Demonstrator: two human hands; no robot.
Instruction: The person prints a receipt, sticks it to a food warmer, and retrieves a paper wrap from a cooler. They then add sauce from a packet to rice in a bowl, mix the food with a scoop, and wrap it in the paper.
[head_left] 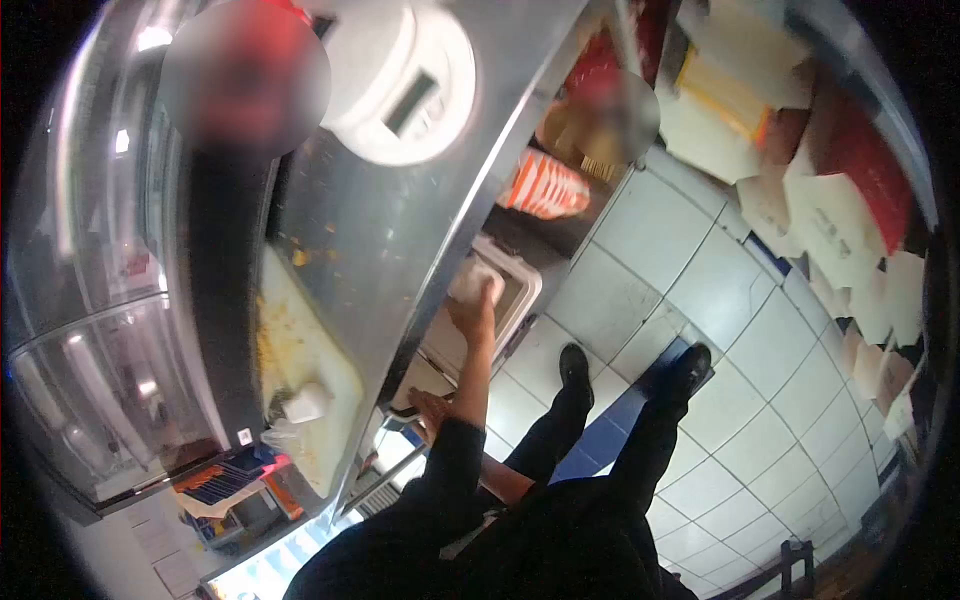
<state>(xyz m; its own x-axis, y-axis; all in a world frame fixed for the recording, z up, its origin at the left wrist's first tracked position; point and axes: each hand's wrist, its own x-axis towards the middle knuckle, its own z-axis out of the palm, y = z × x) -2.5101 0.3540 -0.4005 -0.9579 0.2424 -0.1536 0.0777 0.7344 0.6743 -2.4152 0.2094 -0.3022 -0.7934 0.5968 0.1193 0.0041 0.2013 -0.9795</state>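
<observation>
My left hand [484, 292] reaches down beside the steel counter into a pale plastic tub [534, 283]. Its fingers are closed around a whitish lump [470, 278] whose kind I cannot make out. Passing beneath the left arm, my right forearm leads to my right hand [430, 412], low at the counter's edge. The right fingers look curled at the near rim of the tub area, partly hidden by the left arm and the counter; what they grip, if anything, does not show.
On the steel counter [390, 215] stand a white digital scale [410, 95] and a stained cutting board [325, 370] bearing a small white block [306, 403]. An orange-and-white striped package [548, 186] lies on the undershelf. Opened cardboard boxes [825, 215] line the tiled floor's right side.
</observation>
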